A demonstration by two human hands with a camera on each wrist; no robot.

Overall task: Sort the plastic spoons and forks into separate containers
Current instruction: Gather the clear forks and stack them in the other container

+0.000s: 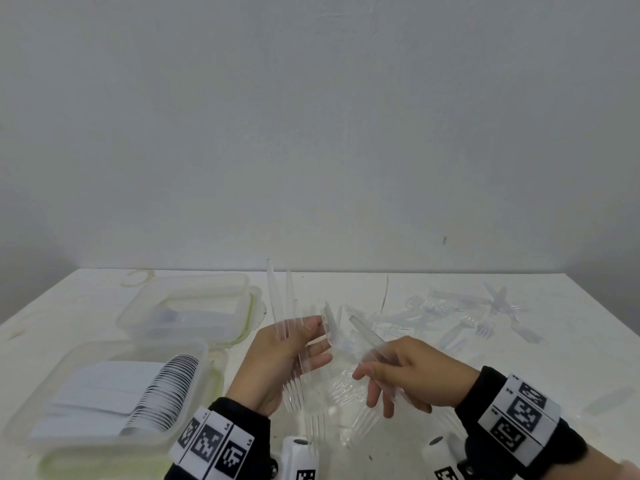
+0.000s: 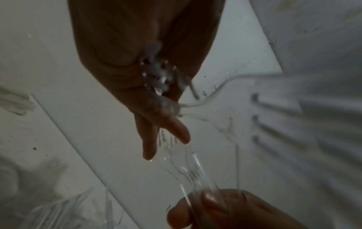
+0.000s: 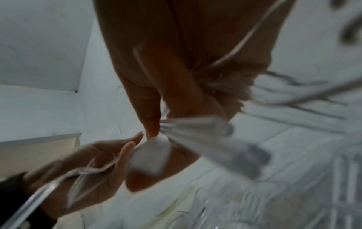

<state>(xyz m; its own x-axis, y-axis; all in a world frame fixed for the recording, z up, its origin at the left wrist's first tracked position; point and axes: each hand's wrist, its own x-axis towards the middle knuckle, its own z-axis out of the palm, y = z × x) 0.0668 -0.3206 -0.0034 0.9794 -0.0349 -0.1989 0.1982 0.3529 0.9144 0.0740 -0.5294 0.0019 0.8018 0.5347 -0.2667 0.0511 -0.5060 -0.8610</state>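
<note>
White tabletop (image 1: pixel 346 452), stained, against a pale wall. At near left, a clear lidded container (image 1: pixel 86 441) with green seals, packed with a nested row of spoons (image 1: pixel 162 393), bowls edged dark, handles lying leftward. Behind it, a second clear container (image 1: pixel 194 289), contents too faint to tell. At far right, a loose scatter of clear forks (image 1: pixel 485 317) lying flat on the tabletop, a few crossed. In the middle, between the wrists, a heap of clear cutlery (image 1: pixel 332 403) under both hands. Left hand (image 1: pixel 277 362) raised palm-up, thumb and fingers pinching a fan of clear forks (image 1: pixel 284 306), handles pointing up and away, tines down by the palm. Right hand (image 1: pixel 408 372) just beside it, fingers curled round a small bunch of clear forks (image 1: pixel 363 330), handles angled up-left toward the left thumb. Both grips clenched on forks. Black sleeves and marker-tagged bands (image 1: pixel 519 417) on both wrists.
</note>
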